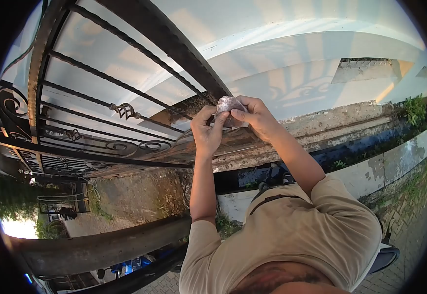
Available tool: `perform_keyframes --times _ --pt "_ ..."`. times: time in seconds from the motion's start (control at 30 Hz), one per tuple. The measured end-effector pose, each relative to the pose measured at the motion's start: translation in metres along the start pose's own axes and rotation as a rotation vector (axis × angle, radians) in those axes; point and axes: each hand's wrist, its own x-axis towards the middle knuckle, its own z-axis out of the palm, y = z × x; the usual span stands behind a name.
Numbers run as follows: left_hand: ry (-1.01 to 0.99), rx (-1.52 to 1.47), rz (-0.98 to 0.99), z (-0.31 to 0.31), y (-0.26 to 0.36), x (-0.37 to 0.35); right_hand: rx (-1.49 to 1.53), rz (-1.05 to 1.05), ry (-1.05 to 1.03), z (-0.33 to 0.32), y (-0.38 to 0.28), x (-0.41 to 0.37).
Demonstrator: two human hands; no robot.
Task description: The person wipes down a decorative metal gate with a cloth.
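Observation:
A small, greyish-pink, worn-looking piece of sheet material (230,105) is pinched between my two hands, at the end of a dark metal post. My left hand (207,128) has its thumb and fingers closed on the piece's left side. On the right side, my right hand (257,117) grips it with the thumb across its front and the fingers behind. What the piece is made of cannot be told. Just behind it are the black iron gate (174,46) and the pale wall.
Twisted gate bars (120,73) with scrollwork fill the upper left. A pale wall (282,73) with peeled patches stands ahead. Below it run a concrete ledge (321,128) and a dark ditch (355,149). Plants (415,111) grow at the right. Part of a blue vehicle (128,266) shows lower left.

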Motion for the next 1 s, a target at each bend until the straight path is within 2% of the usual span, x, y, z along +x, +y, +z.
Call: perform_keyframes --times 0.03,0.07,0.1,0.13,0.17,0.23,0.27,0.3,0.33,0.37,0.4,0.43,0.47,0.5,0.57,0.63,0.7,0.73,0.8,0.83,0.87,0.9,1.0 --pt "0.015 0.036 0.107 -0.004 -0.002 0.009 0.007 -0.046 0.017 0.000 -0.004 0.001" --pt "0.079 0.093 0.089 -0.007 0.002 0.018 -0.007 -0.068 0.044 -0.004 -0.009 0.003" --pt "0.145 0.151 0.061 -0.012 0.008 0.026 -0.056 -0.190 0.137 -0.008 -0.012 0.002" --pt "0.279 0.129 0.137 -0.017 0.006 0.040 -0.102 -0.305 0.230 -0.011 -0.011 0.002" --pt "0.415 0.110 0.205 -0.021 0.003 0.060 -0.106 -0.305 0.256 -0.020 -0.010 0.007" --pt "0.388 -0.051 0.195 -0.023 0.012 0.098 -0.440 -0.511 0.608 -0.045 -0.001 0.022" --pt "0.379 -0.040 0.127 -0.016 0.018 0.110 -0.442 -0.498 0.642 -0.053 0.017 0.025" --pt "0.366 -0.031 0.062 -0.006 0.018 0.117 -0.594 -0.334 0.592 -0.059 0.040 0.032" --pt "0.527 0.134 0.012 -0.005 -0.009 0.122 -0.736 -0.166 0.540 -0.059 0.056 0.036" --pt "0.453 -0.029 0.167 -0.003 -0.010 0.123 -0.620 -0.159 0.434 -0.042 0.066 0.034" --pt "0.410 -0.110 0.146 -0.003 -0.009 0.123 -0.691 -0.210 0.397 -0.032 0.076 0.038" --pt "0.376 -0.184 0.116 -0.005 -0.008 0.120 -0.622 -0.385 0.462 -0.031 0.096 0.052" --pt "0.378 -0.160 0.102 -0.005 -0.005 0.121 -0.396 -0.349 0.390 -0.028 0.085 0.058" --pt "0.386 -0.132 0.091 -0.006 -0.003 0.122 -0.401 -0.329 0.401 -0.017 0.070 0.059" --pt "0.374 -0.155 0.094 -0.007 -0.004 0.123 -0.477 -0.445 0.389 -0.002 0.047 0.060" --pt "0.348 -0.163 0.098 -0.011 -0.007 0.124 -0.520 -0.411 0.410 -0.022 0.078 0.049" --pt "0.384 -0.216 0.080 -0.009 -0.006 0.124 -0.478 -0.050 0.394 -0.060 0.121 0.026" --pt "0.416 -0.270 0.069 -0.008 -0.006 0.125 -0.478 -0.052 0.390 -0.075 0.142 0.017" --pt "0.408 -0.334 0.116 -0.011 -0.012 0.127 -0.576 -0.384 0.380 -0.092 0.164 0.013" --pt "0.401 -0.397 0.148 -0.012 -0.018 0.129 -0.568 -0.386 0.374 -0.101 0.164 0.024" --pt "0.425 -0.408 0.170 -0.014 -0.024 0.131 -0.527 -0.343 0.266 -0.100 0.150 0.037" --pt "0.390 -0.351 0.181 -0.019 -0.030 0.132 -0.475 -0.359 0.277 -0.085 0.132 0.046" --pt "0.371 -0.378 0.096 -0.007 -0.012 0.127 -0.431 -0.298 0.267 -0.061 0.102 0.043"
